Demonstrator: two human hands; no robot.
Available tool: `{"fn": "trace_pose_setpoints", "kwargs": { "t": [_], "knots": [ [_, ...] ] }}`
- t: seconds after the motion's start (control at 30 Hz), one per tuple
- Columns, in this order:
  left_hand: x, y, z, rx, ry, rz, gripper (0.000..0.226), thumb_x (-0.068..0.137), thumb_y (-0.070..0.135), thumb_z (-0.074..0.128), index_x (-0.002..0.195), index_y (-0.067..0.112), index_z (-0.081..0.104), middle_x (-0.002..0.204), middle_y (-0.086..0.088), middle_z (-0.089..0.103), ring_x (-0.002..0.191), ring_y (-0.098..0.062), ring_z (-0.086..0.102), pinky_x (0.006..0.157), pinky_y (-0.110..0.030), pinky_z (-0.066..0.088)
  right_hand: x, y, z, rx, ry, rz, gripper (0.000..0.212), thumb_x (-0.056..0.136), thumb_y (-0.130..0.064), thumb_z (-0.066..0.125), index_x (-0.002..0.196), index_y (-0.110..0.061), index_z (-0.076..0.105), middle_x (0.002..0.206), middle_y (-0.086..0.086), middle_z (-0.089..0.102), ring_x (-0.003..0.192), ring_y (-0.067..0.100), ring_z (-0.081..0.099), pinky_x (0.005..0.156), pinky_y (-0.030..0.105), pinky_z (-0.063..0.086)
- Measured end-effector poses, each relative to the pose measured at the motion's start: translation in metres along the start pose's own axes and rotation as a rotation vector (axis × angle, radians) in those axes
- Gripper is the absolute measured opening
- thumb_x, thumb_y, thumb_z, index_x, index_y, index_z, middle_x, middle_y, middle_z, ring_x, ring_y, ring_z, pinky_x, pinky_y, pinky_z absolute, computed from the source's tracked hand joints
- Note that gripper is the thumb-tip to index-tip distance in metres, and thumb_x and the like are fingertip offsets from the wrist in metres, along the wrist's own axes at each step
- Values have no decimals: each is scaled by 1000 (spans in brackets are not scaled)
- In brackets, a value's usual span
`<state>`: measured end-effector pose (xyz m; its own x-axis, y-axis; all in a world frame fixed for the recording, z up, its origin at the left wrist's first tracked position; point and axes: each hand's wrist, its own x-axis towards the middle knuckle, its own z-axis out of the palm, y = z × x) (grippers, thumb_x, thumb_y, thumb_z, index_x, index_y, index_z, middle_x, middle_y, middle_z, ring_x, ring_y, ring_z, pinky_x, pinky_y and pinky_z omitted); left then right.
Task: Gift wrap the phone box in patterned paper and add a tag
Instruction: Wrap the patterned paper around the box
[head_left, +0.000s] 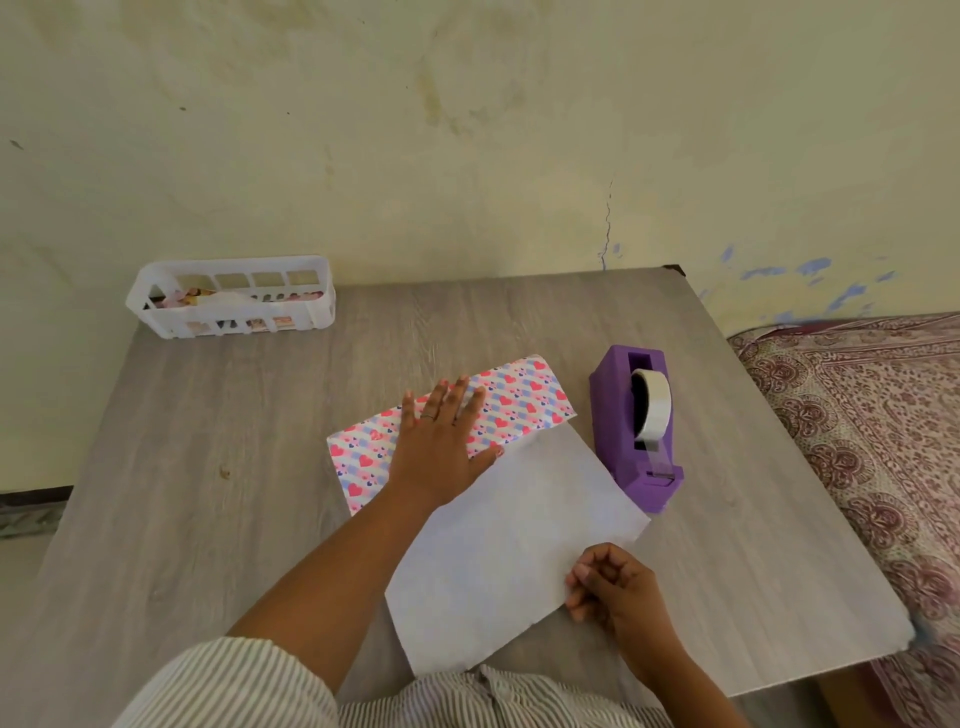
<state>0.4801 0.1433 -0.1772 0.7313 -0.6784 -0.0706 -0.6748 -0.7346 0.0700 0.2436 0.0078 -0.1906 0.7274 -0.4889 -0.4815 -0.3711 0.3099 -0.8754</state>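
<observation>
1. Striped sleeve (228, 680), at 7 o'clock and nearest the camera; both forearms reach from it onto the table (208, 467).
2. Right hand (610, 584), at 5 o'clock; its fingers are curled and pinch the near right edge of the wrapping paper (498, 545), thumb and fingertips closed on the sheet; the plain white underside faces up here.
3. Left hand (441, 441), at centre; its fingers are straight and spread, pressing flat on the patterned side of the paper where it is folded over the phone box (488, 410); the box itself is hidden under the paper, judged to lie directly beneath the palm and fingers, running from 8 o'clock to 2 o'clock of that hand.
4. Progress, as judged: one flap covers the box; the near flap lies flat, not yet brought over; no tape is seen on the paper; both ends appear unfolded; no tag is attached; the task is at an early stage.
5. Tape dispenser (636, 426), purple, at 3 o'clock of the box, just beside the paper's right edge; a strip hangs ready at its cutter.
6. White basket (231, 296), at 11 o'clock against the wall, well apart from the hands; its contents are too small to identify.
</observation>
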Motion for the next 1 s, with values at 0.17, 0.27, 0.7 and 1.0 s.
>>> {"fn": "trace_pose_setpoints", "kwargs": {
  "t": [0.17, 0.27, 0.7, 1.0],
  "knots": [
    [0, 1, 1, 1, 17, 9, 83, 80, 71, 5, 150, 27, -6, 158, -1, -9, 146, -24, -5, 113, -51, -7, -11, -39, 8, -138, 46, -194, 9, 89, 8, 54, 82, 4, 59, 72, 15, 68, 49, 24, 52, 45, 27, 42],
    [-2, -2, 1, 7, 14, 35, 82, 81, 70, 4, 150, 27, -4, 159, -1, -6, 146, -24, -2, 114, -50, -4, -5, -63, 29, -177, -91, -265, 5, 89, 3, 58, 85, 1, 61, 76, 14, 69, 59, 27, 63, 55, 30, 52],
    [-25, -8, 1, -12, 31, 68, 88, 75, 73, -10, 150, 29, -1, 159, 1, -5, 146, -21, -2, 115, -46, -6, 21, -9, 41, -243, -231, -58, 9, 91, 1, 56, 85, 1, 63, 78, 15, 70, 67, 25, 64, 71, 35, 56],
    [-37, -11, 0, -51, 57, -16, 96, 74, 78, -8, 150, 24, 15, 158, -1, 9, 146, -21, 8, 112, -49, -11, 22, -9, 42, -245, -167, -48, 9, 91, -1, 57, 86, 0, 65, 79, 17, 71, 66, 28, 65, 72, 40, 57]
  ]
}}
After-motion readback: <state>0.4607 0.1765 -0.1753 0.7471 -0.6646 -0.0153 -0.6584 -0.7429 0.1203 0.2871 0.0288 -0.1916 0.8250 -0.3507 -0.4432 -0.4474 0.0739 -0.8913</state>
